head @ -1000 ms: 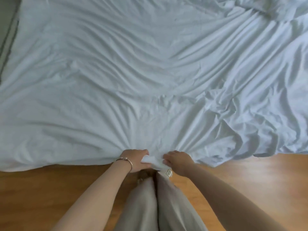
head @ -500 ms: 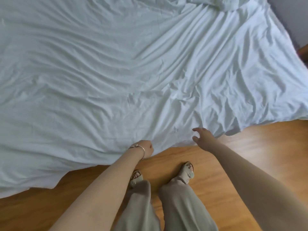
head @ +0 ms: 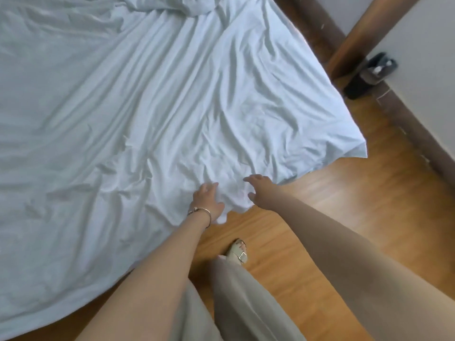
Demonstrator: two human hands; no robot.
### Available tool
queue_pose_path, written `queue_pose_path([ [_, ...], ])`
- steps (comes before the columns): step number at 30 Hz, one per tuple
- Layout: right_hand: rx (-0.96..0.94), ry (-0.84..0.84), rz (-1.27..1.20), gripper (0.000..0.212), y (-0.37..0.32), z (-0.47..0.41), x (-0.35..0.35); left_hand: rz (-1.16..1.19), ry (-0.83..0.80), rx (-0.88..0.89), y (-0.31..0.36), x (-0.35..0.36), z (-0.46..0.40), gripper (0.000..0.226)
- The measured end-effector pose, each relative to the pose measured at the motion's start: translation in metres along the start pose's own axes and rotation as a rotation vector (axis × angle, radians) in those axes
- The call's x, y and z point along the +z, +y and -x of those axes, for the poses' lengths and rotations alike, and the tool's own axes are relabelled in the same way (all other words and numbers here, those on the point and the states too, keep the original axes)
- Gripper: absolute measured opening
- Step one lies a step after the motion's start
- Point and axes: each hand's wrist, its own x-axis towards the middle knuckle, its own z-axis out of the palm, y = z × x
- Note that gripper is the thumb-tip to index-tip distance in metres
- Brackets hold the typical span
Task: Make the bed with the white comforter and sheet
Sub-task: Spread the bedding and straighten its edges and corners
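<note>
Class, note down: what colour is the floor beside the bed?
The floor is warm orange-brown wood planks, seen best in the head view.

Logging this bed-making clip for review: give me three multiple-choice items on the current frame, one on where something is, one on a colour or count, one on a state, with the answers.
1. Where is the left hand?
A. On the sheet near its lower edge
B. On the floor
C. Against the wall

2. How many sandalled feet show?
A. None
B. One
C. Three

3. How does the right hand stand?
A. Fist round a pillow
B. Fingers spread, reaching at the sheet's edge
C. Flat on the floor

Answers:
1 A, the left hand with the bracelet lies on the white fabric just above the wooden floor.
2 B, only one sandal shows, beside the trouser leg.
3 B, its fingers are apart and hold nothing that can be seen.
</note>
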Motion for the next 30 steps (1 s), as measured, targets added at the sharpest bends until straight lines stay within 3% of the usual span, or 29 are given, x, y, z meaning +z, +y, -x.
queue_pose_path([
  [3,0.035,-0.005,-0.037,0.056,0.06,-0.004,-0.03,0.16,-0.04,-0.051,0.054,0.019,-0.025,0.078],
  [6,0.107,0.015,-0.147,0.057,0.114,-0.01,-0.058,0.27,-0.015,-0.279,0.107,0.028,-0.049,0.085],
  [11,0.22,0.006,-0.364,0.059,0.194,-0.038,-0.12,0.339,0.203,-0.504,0.209,0.033,-0.11,0.059],
  [15,0.344,0.061,-0.661,0.057,0.26,-0.061,-0.182,0.493,0.052,-0.741,0.327,0.042,-0.16,0.085],
  [18,0.354,0.152,-0.845,0.048,0.304,-0.064,-0.235,0.51,0.026,-0.603,0.415,0.041,-0.199,0.083],
  [20,0.34,0.19,-0.922,0.042,0.33,-0.061,-0.27,0.546,0.039,-0.378,0.466,0.035,-0.223,0.065],
  [23,0.348,0.235,-0.942,0.035,0.376,-0.064,-0.315,0.789,-0.135,-0.146,0.528,0.015,-0.256,0.033],
  [26,0.372,0.243,-0.939,0.031,0.426,-0.078,-0.349,0.688,-0.226,-0.073,0.572,-0.003,-0.291,0.017],
  [30,0.341,0.161,-0.916,0.028,0.492,-0.108,-0.391,0.627,-0.064,-0.093,0.621,-0.023,-0.33,0.019],
])
